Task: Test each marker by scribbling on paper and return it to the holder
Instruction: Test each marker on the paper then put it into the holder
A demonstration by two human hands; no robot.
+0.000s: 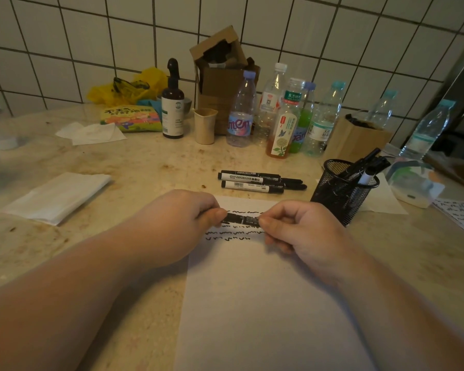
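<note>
Both the left hand (196,218) and right hand (292,228) pinch opposite ends of a black whiteboard marker (243,219) above the scribbled white paper sheet (252,290), where a sudden cap release could jerk ink onto fingers.

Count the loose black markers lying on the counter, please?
3, side by side behind the white paper sheet: back, middle, front. More may be hidden beneath them.

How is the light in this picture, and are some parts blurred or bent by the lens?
Head view: dim, warm light; tile lines on the wall bow from wide-angle distortion; the marker between left hand and right hand looks slightly soft; left edge blurred.
</note>
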